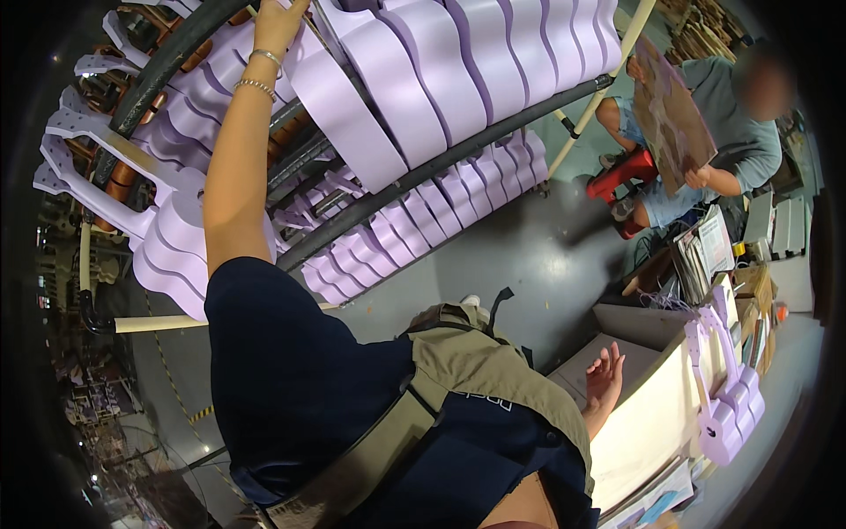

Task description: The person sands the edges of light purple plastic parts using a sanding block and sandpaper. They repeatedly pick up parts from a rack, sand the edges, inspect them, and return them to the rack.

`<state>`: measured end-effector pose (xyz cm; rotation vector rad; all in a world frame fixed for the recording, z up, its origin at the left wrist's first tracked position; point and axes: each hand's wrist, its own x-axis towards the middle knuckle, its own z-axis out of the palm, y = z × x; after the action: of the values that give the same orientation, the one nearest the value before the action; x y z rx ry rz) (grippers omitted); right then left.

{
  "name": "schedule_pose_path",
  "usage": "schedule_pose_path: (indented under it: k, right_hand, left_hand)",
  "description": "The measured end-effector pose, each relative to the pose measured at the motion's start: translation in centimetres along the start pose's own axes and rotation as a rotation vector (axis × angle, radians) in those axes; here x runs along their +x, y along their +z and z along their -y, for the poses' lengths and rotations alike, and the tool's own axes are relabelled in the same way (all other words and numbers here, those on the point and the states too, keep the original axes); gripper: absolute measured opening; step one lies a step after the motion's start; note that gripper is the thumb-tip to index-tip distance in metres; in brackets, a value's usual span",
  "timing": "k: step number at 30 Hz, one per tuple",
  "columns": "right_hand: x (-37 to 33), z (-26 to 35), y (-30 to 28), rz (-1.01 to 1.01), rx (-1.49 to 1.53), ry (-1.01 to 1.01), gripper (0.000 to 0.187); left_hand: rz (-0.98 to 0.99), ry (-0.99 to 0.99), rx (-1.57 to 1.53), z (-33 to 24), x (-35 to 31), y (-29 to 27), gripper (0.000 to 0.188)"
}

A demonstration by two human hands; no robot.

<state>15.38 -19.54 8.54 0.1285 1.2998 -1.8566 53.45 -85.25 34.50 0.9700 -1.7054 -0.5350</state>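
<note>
My left arm reaches up to a rack of lilac-painted electric guitar bodies [476,62]. At the top edge my left hand [280,25] is closed at the upper end of one lilac guitar body [348,119], which sits out of line with the row beside it. Its fingertips are partly cut off by the picture's edge. My right hand [604,377] is raised at my right side, fingers apart and slightly bent, with nothing in it. It is nearest to a pale box-like bench [656,410].
A black-padded rail [458,159] runs along the rack, with more lilac bodies [423,216] below. At right a seated person [731,132] holds a flat patterned panel [671,115]. Lilac guitars [727,414] stand beyond the bench, near stacked papers [705,247].
</note>
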Motion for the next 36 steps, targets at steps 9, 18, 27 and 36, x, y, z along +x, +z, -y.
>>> schedule_pose_path:
  k: [9,18,27,36]
  right_hand:
    - [1.5,-0.1,0.8,-0.003,-0.016,0.055,0.048]
    - [2.7,-0.5,1.0,0.056,-0.004,0.118,0.044]
    - [6.0,-0.4,2.8,0.118,-0.094,0.187,0.045]
    - [1.3,-1.9,-2.2,0.036,-0.031,0.205,0.042]
  left_hand:
    - [-0.065,0.127,0.187,0.3,0.0,0.6,0.051]
    - [-0.814,0.235,1.099,-1.2,-12.7,-7.1,0.092]
    - [-0.555,-0.449,1.019,2.6,-17.8,-25.5,0.060]
    - [-0.131,-0.129,0.649,-16.9,-30.4,-9.1,0.038]
